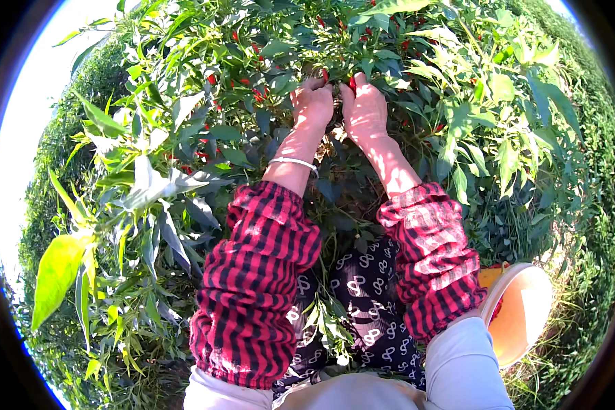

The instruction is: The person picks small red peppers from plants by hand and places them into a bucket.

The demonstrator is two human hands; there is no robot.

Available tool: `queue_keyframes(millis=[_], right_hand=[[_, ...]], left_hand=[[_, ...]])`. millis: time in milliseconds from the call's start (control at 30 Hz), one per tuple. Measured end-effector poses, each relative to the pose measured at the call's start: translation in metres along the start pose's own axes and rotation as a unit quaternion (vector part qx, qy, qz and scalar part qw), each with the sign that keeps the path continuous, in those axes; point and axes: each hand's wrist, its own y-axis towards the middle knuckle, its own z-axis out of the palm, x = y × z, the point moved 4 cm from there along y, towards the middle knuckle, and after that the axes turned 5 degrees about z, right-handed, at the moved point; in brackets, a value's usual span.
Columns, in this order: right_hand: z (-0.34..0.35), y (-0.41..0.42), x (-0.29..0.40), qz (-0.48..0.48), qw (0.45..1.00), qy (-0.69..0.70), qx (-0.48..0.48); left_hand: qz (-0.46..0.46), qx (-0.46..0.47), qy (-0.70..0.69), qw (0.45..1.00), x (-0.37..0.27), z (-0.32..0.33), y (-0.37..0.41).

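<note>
Both hands reach into a leafy chili pepper plant (282, 51) bearing small red chilies. My left hand (311, 102) has its fingers curled, with a red chili (325, 75) at the fingertips; whether it is gripped is unclear. Close beside it on the right, my right hand (365, 107) holds a red chili pepper (352, 83) between thumb and fingers. More red chilies (259, 95) hang among the leaves left of my hands. Foliage partly hides the fingertips of both hands.
An orange bucket (517, 318) with a pale rim stands at the lower right, with some red content partly visible. Pepper branches (148, 184) crowd the left side, and tall leafy stems (461, 118) rise on the right. A leafy sprig (330, 320) lies over the patterned trousers.
</note>
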Motion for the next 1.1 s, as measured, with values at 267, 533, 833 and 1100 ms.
queue_keyframes(millis=[267, 533, 833, 1100], right_hand=[[-0.02, -0.039, -0.043, 0.286, 0.755, 0.568, 0.162], [-0.038, -0.058, -0.054, 0.247, 0.758, 0.584, 0.153], [-0.084, -0.09, -0.023, 0.185, 0.897, 0.4, 0.023], [-0.097, -0.091, 0.053, 0.003, 0.993, 0.088, 0.075]], left_hand=[[0.005, 0.058, -0.247, 0.967, -0.016, -0.008, -0.049], [0.012, 0.115, -0.358, 0.926, -0.011, -0.005, -0.068], [0.046, 0.028, -0.325, 0.944, -0.025, -0.008, -0.094], [0.127, 0.066, -0.304, 0.942, -0.032, -0.011, -0.117]])
